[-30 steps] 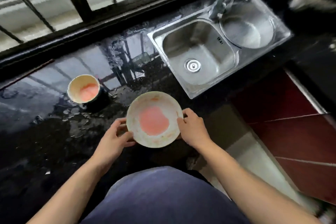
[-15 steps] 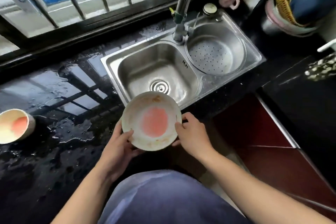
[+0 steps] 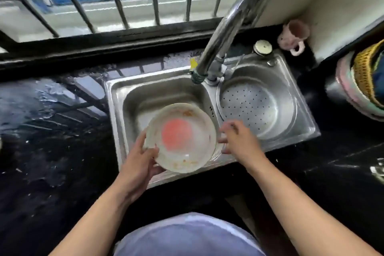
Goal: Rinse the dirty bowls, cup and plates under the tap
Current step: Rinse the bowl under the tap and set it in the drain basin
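A dirty white bowl (image 3: 181, 138) with a pink-red stain in its bottom and orange smears near the rim is held over the left basin of the steel double sink (image 3: 118, 110), close to the basin's front edge. The left hand (image 3: 141, 164) grips it at the near-left rim: the thumb lies over the rim on the inside, the remaining fingers curl underneath, and the forearm reaches in from the lower left, wrist roughly straight. The bowl tips slightly toward the person.

The right hand (image 3: 239, 139) is just beside the bowl's right edge, over the divider between the basins. Its fingers are spread and loosely curved, holding nothing; motion blur makes it impossible to tell whether the fingertips touch the rim. The right forearm stretches in from the lower right.

The chrome tap (image 3: 220, 41) arches from its base between the basins, its spout end above the back of the left basin, beyond the bowl. No water is seen running. The right basin holds a perforated steel strainer basket (image 3: 255, 108). A pink cup (image 3: 293, 36) stands on the black countertop (image 3: 52, 151) in the back corner behind the sink. The countertop left of the sink is wet.
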`<action>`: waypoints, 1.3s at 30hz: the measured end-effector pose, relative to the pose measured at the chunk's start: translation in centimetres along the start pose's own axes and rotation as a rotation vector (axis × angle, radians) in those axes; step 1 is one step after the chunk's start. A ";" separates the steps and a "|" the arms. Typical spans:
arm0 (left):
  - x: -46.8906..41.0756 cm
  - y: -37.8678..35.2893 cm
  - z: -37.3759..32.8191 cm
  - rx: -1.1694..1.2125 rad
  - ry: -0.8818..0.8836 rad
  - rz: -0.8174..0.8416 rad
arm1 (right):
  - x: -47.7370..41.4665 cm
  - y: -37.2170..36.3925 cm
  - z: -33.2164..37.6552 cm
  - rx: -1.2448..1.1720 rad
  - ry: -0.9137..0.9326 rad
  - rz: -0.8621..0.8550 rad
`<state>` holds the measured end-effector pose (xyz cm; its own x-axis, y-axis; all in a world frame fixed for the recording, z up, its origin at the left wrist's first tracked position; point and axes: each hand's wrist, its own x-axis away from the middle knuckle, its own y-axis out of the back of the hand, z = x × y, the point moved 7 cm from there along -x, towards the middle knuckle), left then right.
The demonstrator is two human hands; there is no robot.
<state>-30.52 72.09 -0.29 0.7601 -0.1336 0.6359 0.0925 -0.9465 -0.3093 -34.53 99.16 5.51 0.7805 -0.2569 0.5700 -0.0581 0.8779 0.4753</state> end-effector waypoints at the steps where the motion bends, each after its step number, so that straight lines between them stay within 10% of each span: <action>1: -0.4 -0.9 -0.1 0.017 -0.013 -0.049 | -2.8 1.6 0.8 0.119 0.043 -0.039; 8: -2.1 -5.8 1.3 0.231 -0.108 -0.284 | -20.1 5.3 10.2 1.063 0.545 -0.002; 14: -3.0 -7.5 1.4 0.321 -0.114 -0.349 | -24.8 4.2 9.4 1.649 0.544 0.030; 24: -3.0 -6.2 1.6 0.393 -0.119 -0.369 | -20.1 4.9 8.1 1.339 0.523 0.056; 30: -3.6 -5.4 1.7 0.405 -0.109 -0.379 | -5.1 2.5 10.1 0.577 1.067 0.106; 39: -4.5 -6.3 0.9 0.364 -0.125 -0.353 | -3.2 -11.5 8.6 0.916 0.793 0.651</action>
<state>-33.96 78.90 -1.80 0.7111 0.2319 0.6637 0.5574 -0.7613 -0.3312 -41.71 86.40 4.02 0.5797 0.6636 0.4729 -0.6910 0.0929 0.7168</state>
